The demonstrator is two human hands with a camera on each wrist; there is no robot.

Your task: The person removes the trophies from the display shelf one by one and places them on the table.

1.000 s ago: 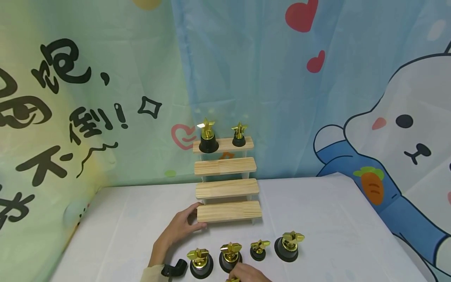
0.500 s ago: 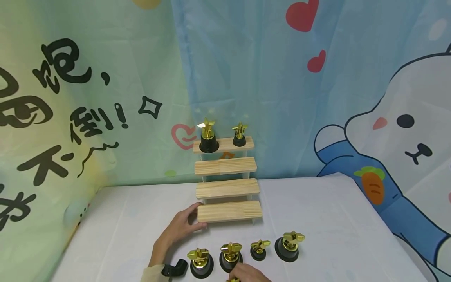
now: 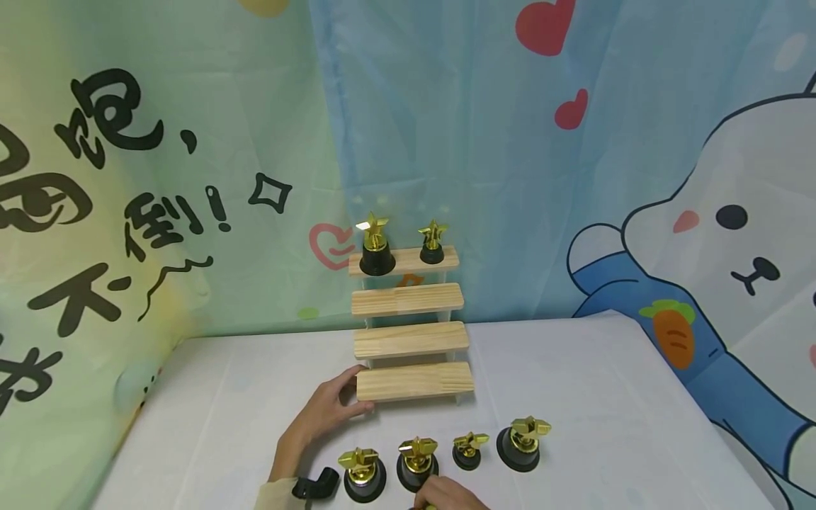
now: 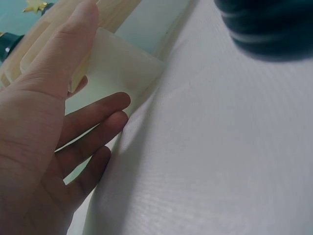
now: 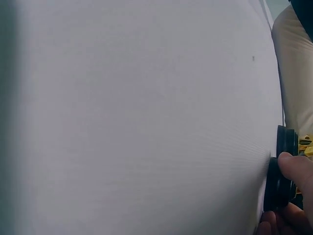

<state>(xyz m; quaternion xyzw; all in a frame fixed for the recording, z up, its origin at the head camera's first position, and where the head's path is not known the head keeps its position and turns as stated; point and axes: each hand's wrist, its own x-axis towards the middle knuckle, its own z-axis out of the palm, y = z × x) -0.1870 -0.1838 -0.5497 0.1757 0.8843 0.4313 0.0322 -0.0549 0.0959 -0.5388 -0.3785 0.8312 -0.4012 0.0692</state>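
My left hand (image 3: 331, 405) grips the left end of the lowest step of a four-tier wooden display stand (image 3: 414, 382). In the left wrist view the thumb (image 4: 80, 29) lies along the step, with the other fingers near the pale side support (image 4: 124, 61). At the bottom of the head view my right hand (image 3: 449, 494) holds a star trophy, mostly hidden there. The right wrist view shows thumb and fingers pinching its black base (image 5: 278, 188); another trophy base (image 5: 286, 139) stands beside it. A large trophy (image 3: 377, 261) and a small one (image 3: 432, 253) stand on the top tier.
Several gold star trophies with black round bases stand in a row before the stand: left (image 3: 363, 485), middle (image 3: 416, 476), small (image 3: 467, 458) and right (image 3: 519, 453). White cloth (image 3: 605, 404) covers the table. A printed curtain (image 3: 510, 177) hangs behind.
Both hands stay almost where they were. A little less of the gold top under the right hand shows now.
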